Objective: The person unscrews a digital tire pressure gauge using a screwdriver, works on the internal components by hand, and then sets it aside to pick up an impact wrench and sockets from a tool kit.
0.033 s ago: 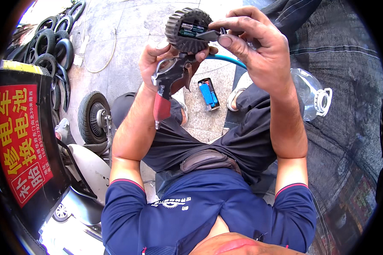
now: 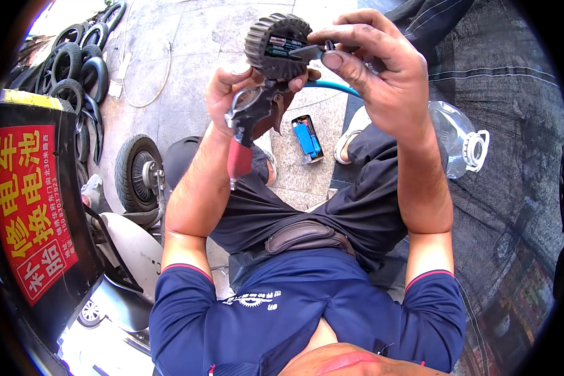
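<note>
My left hand [image 2: 225, 94] grips a tire inflator gun [image 2: 250, 128] with a red handle end, metal lever and round, ridged black rubber-cased head [image 2: 260, 44]. The head's back shows an open compartment with small batteries [image 2: 279, 44]. Raised at the right of the head, my right hand [image 2: 382, 81] pinches a small dark flat piece [image 2: 304, 53], which overlaps the compartment's edge. A blue hose [image 2: 332, 84] runs behind my hands. On the paving below, between my feet, lies an oblong container [image 2: 307, 139] with a blue item and other small things in it.
Several tires [image 2: 66, 66] lie at upper left, near a thin pale hose [image 2: 144, 103]. A wheel [image 2: 131, 175], a white scooter body [image 2: 125, 257] and a red sign board [image 2: 28, 200] stand left. A plastic jug [image 2: 454, 138] and dark sheeting [image 2: 501, 219] are right.
My hands and the inflator's head have shifted very slightly; what each hand holds is the same.
</note>
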A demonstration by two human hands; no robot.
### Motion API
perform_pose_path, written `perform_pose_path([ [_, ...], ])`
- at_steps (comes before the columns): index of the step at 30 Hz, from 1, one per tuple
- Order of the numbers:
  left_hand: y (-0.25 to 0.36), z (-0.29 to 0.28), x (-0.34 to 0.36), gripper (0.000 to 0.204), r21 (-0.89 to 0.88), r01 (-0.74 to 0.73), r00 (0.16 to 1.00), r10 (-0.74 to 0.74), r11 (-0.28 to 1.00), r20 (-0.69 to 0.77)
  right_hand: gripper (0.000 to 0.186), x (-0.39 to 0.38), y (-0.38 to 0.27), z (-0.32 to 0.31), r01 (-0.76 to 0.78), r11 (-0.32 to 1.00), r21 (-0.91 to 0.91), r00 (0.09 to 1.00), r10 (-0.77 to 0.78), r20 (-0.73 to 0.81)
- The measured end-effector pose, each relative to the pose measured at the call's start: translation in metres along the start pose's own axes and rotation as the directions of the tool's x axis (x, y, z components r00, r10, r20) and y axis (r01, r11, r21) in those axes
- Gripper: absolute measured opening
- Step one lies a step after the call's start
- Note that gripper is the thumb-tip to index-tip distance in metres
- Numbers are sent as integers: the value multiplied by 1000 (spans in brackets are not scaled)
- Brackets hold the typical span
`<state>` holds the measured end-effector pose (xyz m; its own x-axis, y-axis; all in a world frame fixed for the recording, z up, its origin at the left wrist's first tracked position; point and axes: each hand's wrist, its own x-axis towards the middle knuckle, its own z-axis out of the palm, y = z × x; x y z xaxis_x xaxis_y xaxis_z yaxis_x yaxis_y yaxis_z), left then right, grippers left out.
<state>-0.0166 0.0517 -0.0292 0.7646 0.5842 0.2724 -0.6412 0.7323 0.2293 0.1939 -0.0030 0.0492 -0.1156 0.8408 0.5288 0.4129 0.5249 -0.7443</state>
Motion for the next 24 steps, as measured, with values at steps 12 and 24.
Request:
perform_pose_path([
  [12, -12, -2, 2, 79, -207, 82, 996, -76, 975, 38, 26, 5, 9, 13, 179, 975, -131, 968, -198, -151],
  [24, -4, 7, -10, 70, -147, 86, 980, -110, 985, -166, 34, 0, 11, 28, 262, 896, -358, 914, -350, -206],
])
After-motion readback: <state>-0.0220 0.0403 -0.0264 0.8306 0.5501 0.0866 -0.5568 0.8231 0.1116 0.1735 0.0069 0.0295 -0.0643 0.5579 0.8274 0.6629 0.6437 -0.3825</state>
